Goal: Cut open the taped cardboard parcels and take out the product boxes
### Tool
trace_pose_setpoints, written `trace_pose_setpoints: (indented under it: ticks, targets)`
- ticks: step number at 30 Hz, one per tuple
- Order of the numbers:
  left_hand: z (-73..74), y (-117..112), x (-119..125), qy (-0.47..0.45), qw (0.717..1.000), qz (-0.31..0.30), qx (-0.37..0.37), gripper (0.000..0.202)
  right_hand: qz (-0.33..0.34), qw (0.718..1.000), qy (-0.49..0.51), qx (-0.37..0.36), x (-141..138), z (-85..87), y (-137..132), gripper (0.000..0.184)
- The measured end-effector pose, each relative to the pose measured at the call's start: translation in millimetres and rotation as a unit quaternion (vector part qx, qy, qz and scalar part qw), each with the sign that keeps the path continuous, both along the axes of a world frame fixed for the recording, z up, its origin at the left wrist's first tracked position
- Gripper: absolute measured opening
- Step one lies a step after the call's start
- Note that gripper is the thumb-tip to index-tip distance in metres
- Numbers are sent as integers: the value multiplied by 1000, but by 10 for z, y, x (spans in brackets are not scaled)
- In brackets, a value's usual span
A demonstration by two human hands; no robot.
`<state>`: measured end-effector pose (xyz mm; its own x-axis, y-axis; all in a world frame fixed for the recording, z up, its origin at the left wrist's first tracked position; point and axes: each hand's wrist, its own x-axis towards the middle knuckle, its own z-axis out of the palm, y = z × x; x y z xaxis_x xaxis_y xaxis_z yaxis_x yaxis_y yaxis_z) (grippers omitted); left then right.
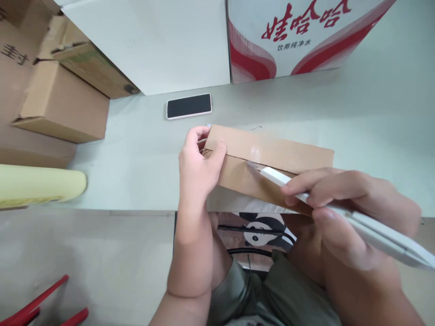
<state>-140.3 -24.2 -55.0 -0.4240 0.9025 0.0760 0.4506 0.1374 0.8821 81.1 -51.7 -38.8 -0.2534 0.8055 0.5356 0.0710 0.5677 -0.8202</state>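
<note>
A flat brown cardboard box [272,156] lies at the near edge of the pale table [142,154], tilted toward me. My left hand [199,165] grips its left end, thumb on the top flap, fingers curled round the edge. My right hand [343,199] is closed on a white utility knife [340,210], held like a pen. The knife's tip [253,166] rests on the taped seam between the two flaps, near the middle of the box.
A phone [189,106] lies face up behind the box. Behind it stand a white board [152,40] and a red-and-white water carton [299,36]. Brown cartons [61,99] are stacked at the left, with a pale yellow roll [37,185] in front. Red chair parts [41,303] show below.
</note>
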Motion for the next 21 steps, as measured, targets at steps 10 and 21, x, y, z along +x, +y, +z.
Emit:
trace_pose_setpoints:
  ticks: [10, 21]
  targets:
    - [8, -9, -9, -7, 1000, -1, -15, 19, -78, 995, 25, -56, -14, -5, -107, 15]
    - [8, -5, -6, -2, 1000, 0, 3, 18, 6, 997, 76, 1, 11, -45, -14, 9]
